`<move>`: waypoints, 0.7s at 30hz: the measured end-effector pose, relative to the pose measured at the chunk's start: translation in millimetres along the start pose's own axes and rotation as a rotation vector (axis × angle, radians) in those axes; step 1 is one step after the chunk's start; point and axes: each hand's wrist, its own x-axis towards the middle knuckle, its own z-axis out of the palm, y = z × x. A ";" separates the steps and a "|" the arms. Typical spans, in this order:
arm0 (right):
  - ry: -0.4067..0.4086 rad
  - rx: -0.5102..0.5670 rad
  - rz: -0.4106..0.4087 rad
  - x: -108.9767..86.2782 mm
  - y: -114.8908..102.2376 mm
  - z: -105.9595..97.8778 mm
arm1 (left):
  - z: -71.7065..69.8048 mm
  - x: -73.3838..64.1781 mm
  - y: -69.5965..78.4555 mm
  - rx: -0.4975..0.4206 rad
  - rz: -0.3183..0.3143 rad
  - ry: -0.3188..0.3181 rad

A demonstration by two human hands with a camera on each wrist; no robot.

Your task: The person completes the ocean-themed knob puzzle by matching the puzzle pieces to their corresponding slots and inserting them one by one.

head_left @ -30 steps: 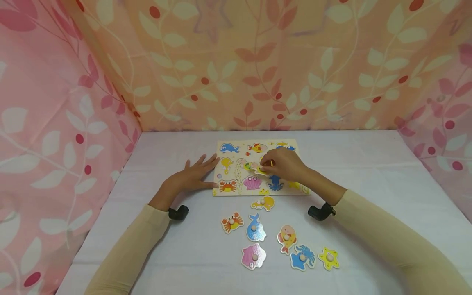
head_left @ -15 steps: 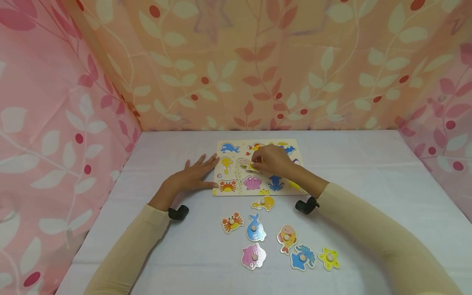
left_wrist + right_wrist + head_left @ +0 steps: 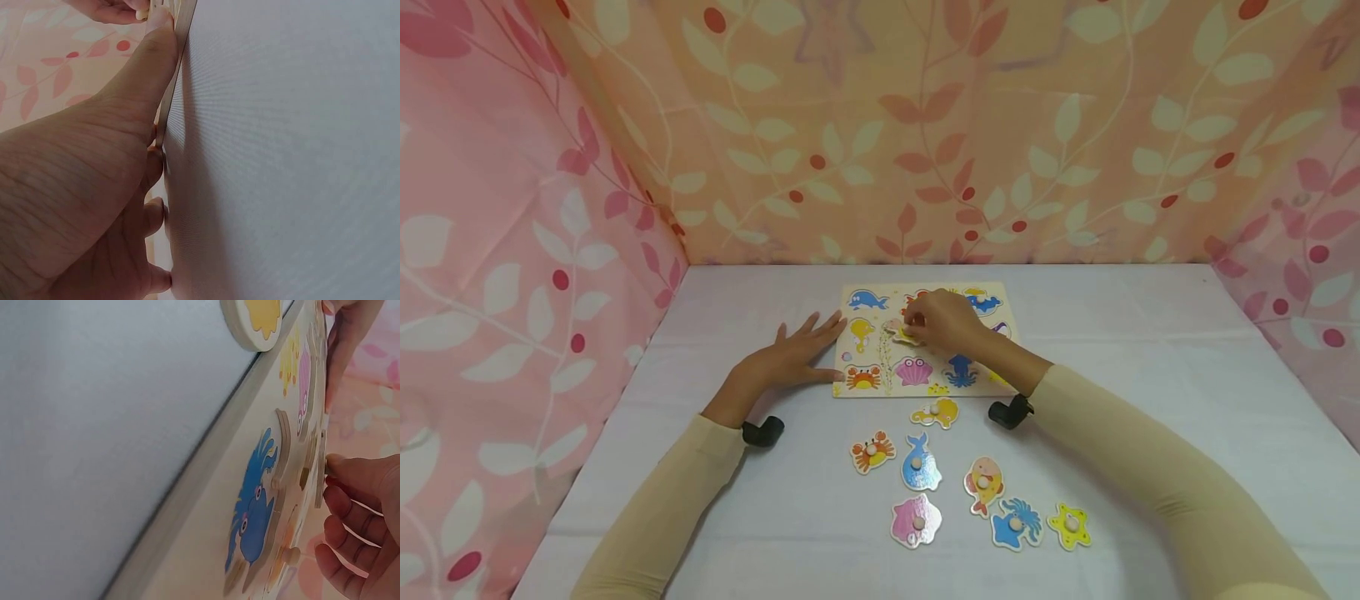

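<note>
A wooden peg puzzle board (image 3: 895, 292) with sea-animal pictures lies on the white-covered table. My left hand (image 3: 793, 358) rests at its left edge, fingers spread, with fingertips and thumb touching the board. Over the middle of the board my right hand (image 3: 951, 323) pinches a small knobbed puzzle piece (image 3: 320, 472) between thumb and finger. The piece shows yellow in the head view, close over a middle-row recess, and is partly hidden by the fingers. In the right wrist view its edge stands just off the board, beyond the blue octopus recess (image 3: 253, 519).
Loose knobbed pieces lie in front of the board: a seahorse (image 3: 935, 412), crab (image 3: 872, 451), whale (image 3: 919, 467), pink shell (image 3: 916, 522), fish (image 3: 983, 483), blue octopus (image 3: 1017, 525) and starfish (image 3: 1070, 525). A blue piece (image 3: 982, 303) sits at the board's upper right. Patterned cloth (image 3: 880, 133) hangs behind.
My right hand has moved left across the board with the pinched puzzle piece, toward the middle-row recess. My left hand and the loose pieces have stayed put.
</note>
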 end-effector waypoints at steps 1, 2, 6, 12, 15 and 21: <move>-0.003 -0.001 0.003 0.6 -0.4 0.3 | 0.0 0.0 -0.3 0.002 0.001 -0.001; -0.006 -0.005 0.007 1.1 -0.9 0.5 | 0.1 0.1 -0.6 0.003 0.004 0.000; -0.019 -0.014 0.020 2.6 -2.0 1.8 | 0.2 0.0 -0.6 0.012 0.006 -0.004; -0.031 -0.051 0.016 3.8 -3.8 3.4 | -0.5 -0.5 0.4 0.017 0.016 0.007; -0.038 -0.055 0.017 4.2 -5.5 3.4 | -1.1 -0.6 1.2 0.018 0.021 0.013; -0.036 -0.059 0.008 5.7 -6.5 4.0 | -1.1 -0.6 -0.3 0.009 0.020 0.010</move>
